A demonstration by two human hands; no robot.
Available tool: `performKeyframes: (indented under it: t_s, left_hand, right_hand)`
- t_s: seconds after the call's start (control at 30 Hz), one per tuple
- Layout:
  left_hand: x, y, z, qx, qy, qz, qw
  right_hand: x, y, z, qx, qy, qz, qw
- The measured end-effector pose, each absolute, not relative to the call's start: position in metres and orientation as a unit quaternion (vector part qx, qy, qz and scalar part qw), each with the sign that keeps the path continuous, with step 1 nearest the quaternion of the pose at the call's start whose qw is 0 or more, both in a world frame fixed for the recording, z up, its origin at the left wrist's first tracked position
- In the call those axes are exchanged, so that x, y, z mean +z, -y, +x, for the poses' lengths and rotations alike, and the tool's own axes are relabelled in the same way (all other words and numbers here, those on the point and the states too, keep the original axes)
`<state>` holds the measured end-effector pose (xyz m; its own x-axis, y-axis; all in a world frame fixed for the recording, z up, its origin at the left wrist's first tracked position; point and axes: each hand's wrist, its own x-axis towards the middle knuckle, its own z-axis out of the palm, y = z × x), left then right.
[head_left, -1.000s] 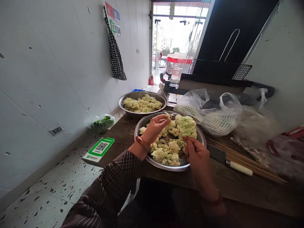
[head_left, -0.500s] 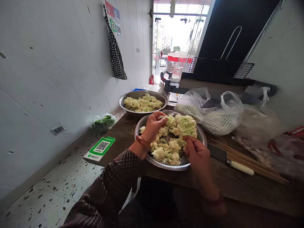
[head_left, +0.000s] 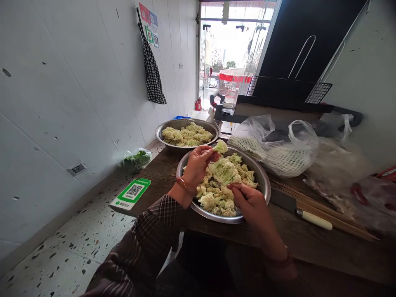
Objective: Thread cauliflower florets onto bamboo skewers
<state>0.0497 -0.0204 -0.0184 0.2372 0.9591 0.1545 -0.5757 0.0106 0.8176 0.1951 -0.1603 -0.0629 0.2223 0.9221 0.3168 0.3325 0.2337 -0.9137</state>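
Note:
A wide metal bowl of pale cauliflower florets stands on the dark wooden table. Over its left part my left hand pinches a small cauliflower floret, raised above the rim. My right hand, at the bowl's right side, has its fingers closed on the lower end of a skewered cauliflower cluster; the skewer itself is mostly hidden by the fingers. Loose florets lie below both hands. Behind and to the left, a second metal bowl holds more cauliflower pieces.
Right of the near bowl lie a knife and thin wooden skewers. Plastic bags fill the table's back right. A green payment card sits at the left corner. Bagged greens are on the floor by the wall.
The cluster in my right hand has moved left and slightly down, toward my left hand. The floret in my left hand now stands higher, upright above the fingertips.

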Motion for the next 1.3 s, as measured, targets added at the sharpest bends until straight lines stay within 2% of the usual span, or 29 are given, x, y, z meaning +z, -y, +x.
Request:
performKeyframes:
  t_s: [0.2, 0.57, 0.9, 1.3]
  left_hand:
    - [-0.0164, 0.0239, 0.0485, 0.547, -0.237, 0.418, 0.685]
    - [-0.0141, 0.0281, 0.0494, 0.528, -0.246, 0.463, 0.668]
    - [-0.0168, 0.0228, 0.0491, 0.55, -0.237, 0.415, 0.685]
    - [-0.0183, 0.0239, 0.0465, 0.52, -0.254, 0.472, 0.666]
  right_hand:
    - [-0.061, 0.1593, 0.1933, 0.237, 0.541, -0.571, 0.57]
    - [-0.0647, 0.1618, 0.1951, 0.216, 0.542, -0.593, 0.554]
    - [-0.0613, 0.1603, 0.1945, 0.22, 0.555, -0.578, 0.556]
    - [-0.063, 0.1613, 0.1951, 0.233, 0.53, -0.596, 0.557]
